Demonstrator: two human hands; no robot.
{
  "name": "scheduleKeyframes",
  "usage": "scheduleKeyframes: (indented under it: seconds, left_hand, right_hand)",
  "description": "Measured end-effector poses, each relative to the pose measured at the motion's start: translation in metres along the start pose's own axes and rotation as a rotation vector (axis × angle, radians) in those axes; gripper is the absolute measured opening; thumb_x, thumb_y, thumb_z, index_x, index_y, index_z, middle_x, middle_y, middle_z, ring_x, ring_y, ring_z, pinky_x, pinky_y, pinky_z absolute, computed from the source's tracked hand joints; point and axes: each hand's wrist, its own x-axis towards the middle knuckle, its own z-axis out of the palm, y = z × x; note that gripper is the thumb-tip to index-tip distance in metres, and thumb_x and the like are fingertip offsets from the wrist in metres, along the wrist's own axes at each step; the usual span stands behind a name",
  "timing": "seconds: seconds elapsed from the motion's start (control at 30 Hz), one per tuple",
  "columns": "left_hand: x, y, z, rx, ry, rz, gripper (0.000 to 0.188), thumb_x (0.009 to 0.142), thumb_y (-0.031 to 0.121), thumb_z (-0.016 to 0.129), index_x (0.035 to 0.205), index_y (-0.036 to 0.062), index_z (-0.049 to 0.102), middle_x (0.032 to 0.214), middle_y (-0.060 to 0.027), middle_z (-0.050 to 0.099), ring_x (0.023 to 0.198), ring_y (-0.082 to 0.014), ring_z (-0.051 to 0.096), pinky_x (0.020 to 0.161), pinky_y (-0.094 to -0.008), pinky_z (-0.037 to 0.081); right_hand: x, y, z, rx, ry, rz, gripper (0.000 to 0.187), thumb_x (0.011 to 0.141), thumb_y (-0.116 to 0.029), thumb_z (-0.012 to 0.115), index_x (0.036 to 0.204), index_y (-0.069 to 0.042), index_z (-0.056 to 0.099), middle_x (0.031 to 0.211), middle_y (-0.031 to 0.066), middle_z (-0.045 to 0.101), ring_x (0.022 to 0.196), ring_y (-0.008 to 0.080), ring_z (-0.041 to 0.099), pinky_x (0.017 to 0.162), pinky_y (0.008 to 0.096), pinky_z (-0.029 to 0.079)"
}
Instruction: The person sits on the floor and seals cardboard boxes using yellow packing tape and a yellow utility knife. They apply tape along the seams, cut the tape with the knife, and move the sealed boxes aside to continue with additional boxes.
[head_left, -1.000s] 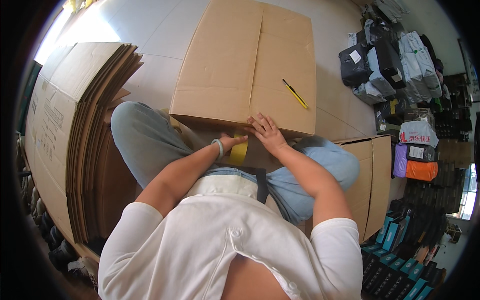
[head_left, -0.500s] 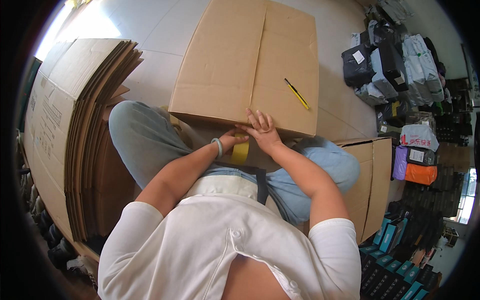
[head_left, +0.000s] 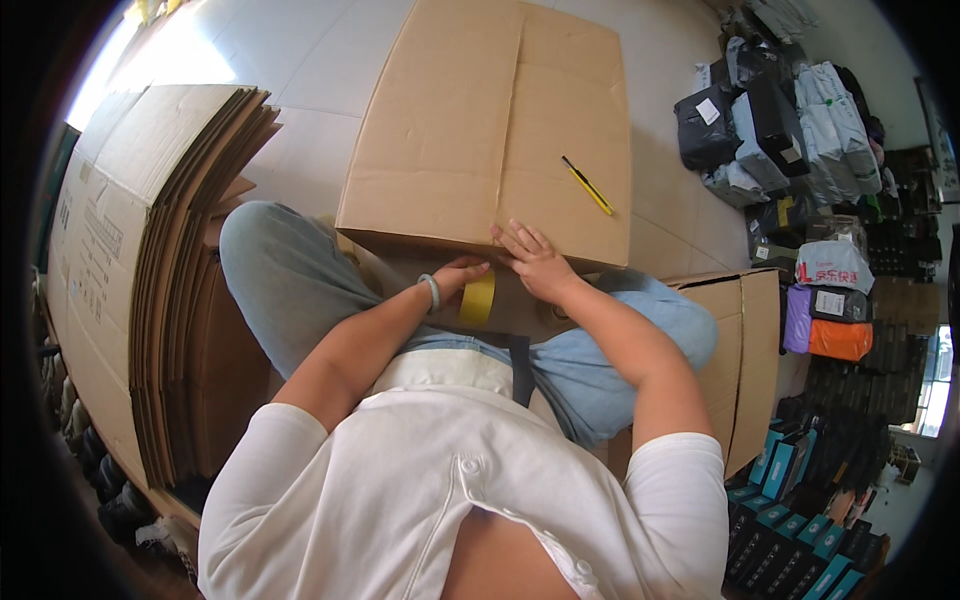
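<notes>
A roll of yellow tape [head_left: 478, 297] is being held by the left hand [head_left: 458, 277], fingers curled around it, against the near edge of the large cardboard box [head_left: 490, 130], while the right hand [head_left: 535, 262] is pressing down with fingers spread; the strip is best being kept taut and smoothed flat along the seam. A stack of flattened cartons [head_left: 130, 260] is lying at the left on the pale tiled floor [head_left: 290, 60], a yellow utility knife [head_left: 587, 185] is resting on the box, and bagged parcels [head_left: 770, 110] are being stored at the right.

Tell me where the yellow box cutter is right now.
In the head view, the yellow box cutter lies on top of the big cardboard box, toward its right side, above the right hand.
</notes>
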Motion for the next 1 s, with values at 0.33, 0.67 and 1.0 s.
scheduleKeyframes:
  seconds: [0.33, 0.67, 1.0]
  left_hand:
    - [0.011, -0.004, -0.002, -0.012, 0.067, -0.006, 0.047, 0.085, 0.041, 0.064, 0.121, 0.0136, 0.053, 0.103, -0.0047, 0.063, 0.087, -0.0179, 0.064, 0.068, -0.0355, 0.053]
    - [0.021, -0.014, -0.010, -0.002, 0.061, 0.067, 0.042, 0.086, 0.037, 0.064, 0.119, 0.0119, 0.054, 0.098, -0.0052, 0.064, 0.081, -0.0181, 0.065, 0.062, -0.0330, 0.053]
    - [0.011, -0.010, -0.002, -0.040, 0.062, 0.067, 0.041, 0.088, 0.039, 0.061, 0.118, 0.0128, 0.056, 0.095, -0.0045, 0.064, 0.074, -0.0157, 0.064, 0.055, -0.0301, 0.051]
  right_hand:
    - [-0.006, 0.094, -0.006, -0.029, 0.394, 0.938, 0.023, 0.082, -0.016, 0.061, 0.102, -0.005, 0.064, 0.131, 0.0116, 0.050, 0.120, 0.0337, 0.045, 0.101, 0.0415, 0.037]
    - [0.002, 0.087, 0.004, 0.212, 0.241, 1.007, 0.016, 0.084, -0.018, 0.061, 0.093, -0.007, 0.056, 0.094, 0.0098, 0.058, 0.090, 0.0307, 0.056, 0.076, 0.0427, 0.047]
    - [-0.012, -0.022, -0.048, 0.350, 0.011, 0.408, 0.009, 0.081, -0.010, 0.059, 0.086, -0.008, 0.052, 0.079, 0.0100, 0.059, 0.076, 0.0291, 0.060, 0.064, 0.0399, 0.049]
